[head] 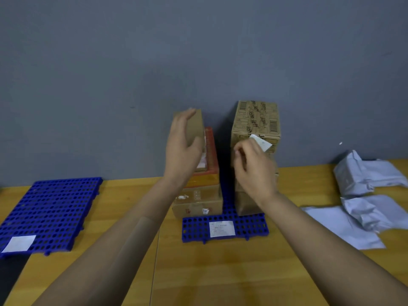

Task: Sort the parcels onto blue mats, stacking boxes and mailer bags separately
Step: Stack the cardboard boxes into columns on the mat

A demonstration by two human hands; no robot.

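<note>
I can read "John Jeff" in a handwritten-style print, repeated several times and running sideways, on the tall printed carton (256, 122) at the top of the right stack, with barcodes printed beside it that I can't decode. The white label (222, 228) on the middle blue mat (194, 228) carries lines of print too blurred for me to read, and the white label (19, 243) on the left blue mat (50, 208) looks blank from here.

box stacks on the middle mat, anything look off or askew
Yes: the small brown box topping the left stack stands on edge, steadied by the left hand. A white label on the printed box is peeling.
</note>
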